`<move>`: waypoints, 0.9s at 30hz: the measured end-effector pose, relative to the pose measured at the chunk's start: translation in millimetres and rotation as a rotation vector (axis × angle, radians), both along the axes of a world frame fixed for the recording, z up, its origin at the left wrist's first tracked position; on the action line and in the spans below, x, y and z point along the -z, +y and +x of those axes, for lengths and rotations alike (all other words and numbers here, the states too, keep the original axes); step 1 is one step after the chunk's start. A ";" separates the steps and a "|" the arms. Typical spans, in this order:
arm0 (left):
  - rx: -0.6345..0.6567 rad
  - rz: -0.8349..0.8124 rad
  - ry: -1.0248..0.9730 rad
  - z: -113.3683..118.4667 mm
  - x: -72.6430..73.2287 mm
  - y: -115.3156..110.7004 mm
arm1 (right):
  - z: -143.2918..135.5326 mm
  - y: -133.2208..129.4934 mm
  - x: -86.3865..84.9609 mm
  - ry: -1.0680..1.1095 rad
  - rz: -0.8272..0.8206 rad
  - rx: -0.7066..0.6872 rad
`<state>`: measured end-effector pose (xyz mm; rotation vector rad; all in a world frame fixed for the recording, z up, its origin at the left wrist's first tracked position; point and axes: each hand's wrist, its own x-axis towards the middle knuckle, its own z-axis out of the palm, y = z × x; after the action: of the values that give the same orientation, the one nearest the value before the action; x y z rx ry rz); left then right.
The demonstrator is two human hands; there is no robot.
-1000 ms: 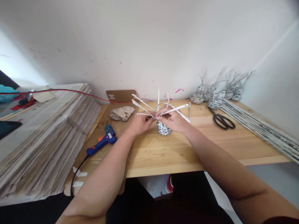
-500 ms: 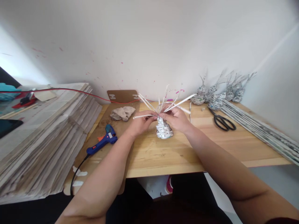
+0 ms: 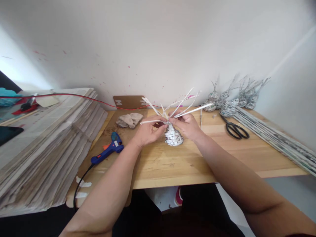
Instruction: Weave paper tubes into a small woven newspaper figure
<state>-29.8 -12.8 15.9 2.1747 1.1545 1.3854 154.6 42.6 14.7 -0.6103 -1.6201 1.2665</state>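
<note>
A small woven newspaper piece (image 3: 173,135), wide at its base and narrow at its neck, stands upright near the middle of the wooden table. Several paper strips (image 3: 195,111) fan out from its neck. My left hand (image 3: 150,131) pinches the neck from the left, and one strip lies across its fingers. From the right, my right hand (image 3: 185,124) closes thumb and fingers on the strips at the same neck. Some fingertips are hidden behind the strips.
On the left lie a blue glue gun (image 3: 108,150), a crumpled cloth (image 3: 129,120) and a tall newspaper stack (image 3: 74,131). Black scissors (image 3: 235,130), long paper tubes (image 3: 274,136) and several woven pieces (image 3: 229,107) are on the right.
The strips on the right have swung further right, and the upright ones now lean over. My hands have shifted only slightly at the neck.
</note>
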 end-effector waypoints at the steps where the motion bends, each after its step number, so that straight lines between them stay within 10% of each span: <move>1: -0.004 -0.008 0.004 -0.3 0.6 0.5 | -0.3 -0.2 0.0 0.006 -0.002 -0.013; 6: -0.048 -0.016 0.100 -1.9 2.5 4.3 | 0.4 -1.3 -1.6 -0.075 0.023 -0.012; 14: -0.271 -0.002 0.207 -4.0 2.6 7.2 | 11.3 -15.5 -18.8 -0.535 0.317 0.411; 27: -0.170 0.116 0.212 4.4 3.3 0.8 | 6.1 -19.4 -7.8 -0.571 0.441 0.137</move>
<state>-25.4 -12.0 12.6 2.4008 1.3958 1.3442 160.7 23.1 22.5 -0.8276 -2.1961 0.6205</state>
